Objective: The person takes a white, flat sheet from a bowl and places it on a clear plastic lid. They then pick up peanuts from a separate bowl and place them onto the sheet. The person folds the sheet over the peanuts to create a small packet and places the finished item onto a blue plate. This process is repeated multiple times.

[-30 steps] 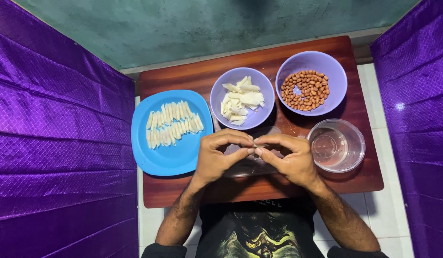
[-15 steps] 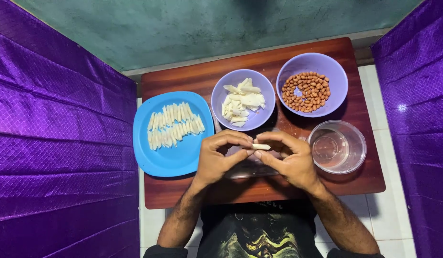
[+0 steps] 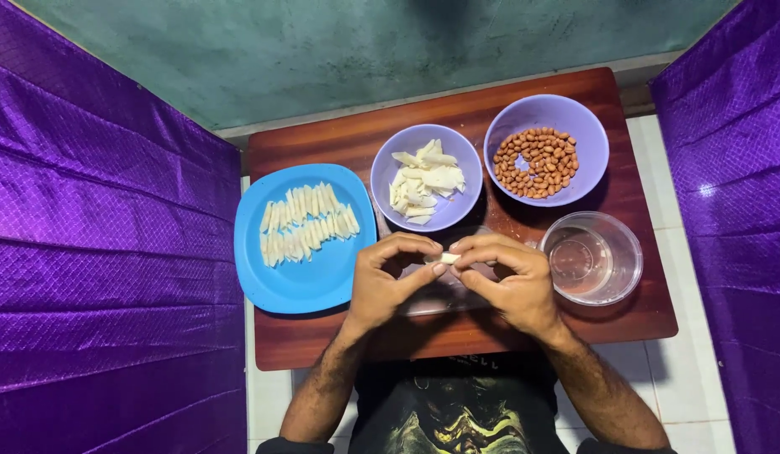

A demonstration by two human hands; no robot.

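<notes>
Both of my hands meet over the front middle of a small wooden table (image 3: 339,143). My left hand (image 3: 388,282) and my right hand (image 3: 506,282) pinch a small pale piece of dough (image 3: 448,258) between their fingertips. Under the hands lies a clear flat dish (image 3: 440,301), mostly hidden. A blue plate (image 3: 272,290) to the left carries rows of several rolled pale pieces (image 3: 308,223). A purple bowl (image 3: 388,181) just beyond the hands holds flat white dough cuts (image 3: 425,178).
A second purple bowl (image 3: 592,139) with peanuts (image 3: 537,162) stands at the back right. A clear bowl of water (image 3: 593,257) sits right of my right hand. Purple quilted fabric (image 3: 104,252) walls both sides. White floor tiles (image 3: 684,370) show at the table's right.
My fingers have kept working the small pale piece; it now shows between the fingertips. The hands stay in the same spot and nothing else on the table has moved.
</notes>
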